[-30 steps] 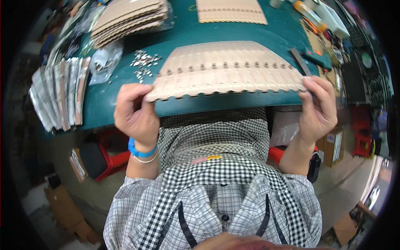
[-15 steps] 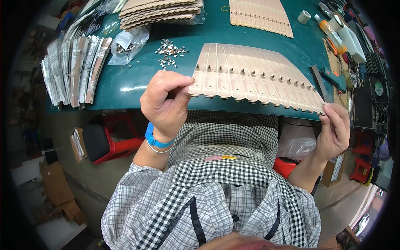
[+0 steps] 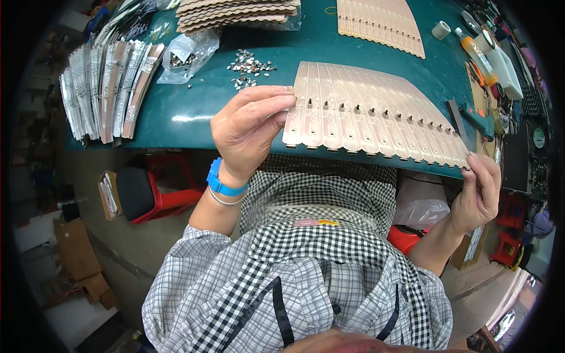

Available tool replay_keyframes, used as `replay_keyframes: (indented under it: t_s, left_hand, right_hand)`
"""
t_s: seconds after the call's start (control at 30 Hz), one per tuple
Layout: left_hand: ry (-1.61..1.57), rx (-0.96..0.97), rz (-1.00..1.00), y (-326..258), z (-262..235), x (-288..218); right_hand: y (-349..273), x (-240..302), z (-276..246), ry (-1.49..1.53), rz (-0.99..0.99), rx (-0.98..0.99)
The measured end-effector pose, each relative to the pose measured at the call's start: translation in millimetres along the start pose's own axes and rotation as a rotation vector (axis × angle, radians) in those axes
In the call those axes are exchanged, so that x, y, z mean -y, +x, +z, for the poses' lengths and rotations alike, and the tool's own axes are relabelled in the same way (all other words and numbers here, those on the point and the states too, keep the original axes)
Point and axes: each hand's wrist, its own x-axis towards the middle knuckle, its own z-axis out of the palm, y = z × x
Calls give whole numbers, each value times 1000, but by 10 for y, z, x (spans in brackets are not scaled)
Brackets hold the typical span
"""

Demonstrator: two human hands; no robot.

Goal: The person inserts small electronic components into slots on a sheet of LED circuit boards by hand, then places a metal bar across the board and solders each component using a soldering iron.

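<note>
A wide fan-shaped panel of thin tan slats (image 3: pixel 376 117), each with a small slot, is spread above the near edge of a green table (image 3: pixel 194 117). My left hand (image 3: pixel 250 129) pinches the panel's left end slat between thumb and fingers; a blue band sits on that wrist. My right hand (image 3: pixel 479 188) grips the panel's right end at the table's edge. The panel tilts, left end higher than right.
A pile of small metal pieces (image 3: pixel 250 65) and a clear bag (image 3: pixel 188 53) lie behind my left hand. Bundles of silvery strips (image 3: pixel 106 88) line the left. More slat panels (image 3: pixel 379 23) and stacks (image 3: pixel 235 12) sit at the back. A green-handled tool (image 3: pixel 477 120), bottles and a red stool (image 3: pixel 153 194) are nearby.
The view has swung, so the panel now sits further right and tilted. My left hand moved from the panel's lower corner up to pinch its left end slat; my right hand keeps its grip.
</note>
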Motion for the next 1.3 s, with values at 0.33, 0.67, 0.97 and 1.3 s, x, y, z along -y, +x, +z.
replay_keyframes:
  t_s: [0.33, 0.67, 0.97, 1.3]
  left_hand:
    - [28, 29, 13, 43, 35, 37]
    - [18, 30, -15, -76, 5, 174]
    - [11, -42, -49, -54, 39, 136]
    - [-267, 137, -233, 135, -46, 171]
  right_hand:
    - [44, 27, 25, 0, -22, -50]
    - [91, 19, 72, 1, -66, -55]
    - [88, 64, 146, 33, 8, -103]
    - [19, -10, 22, 26, -1, -32]
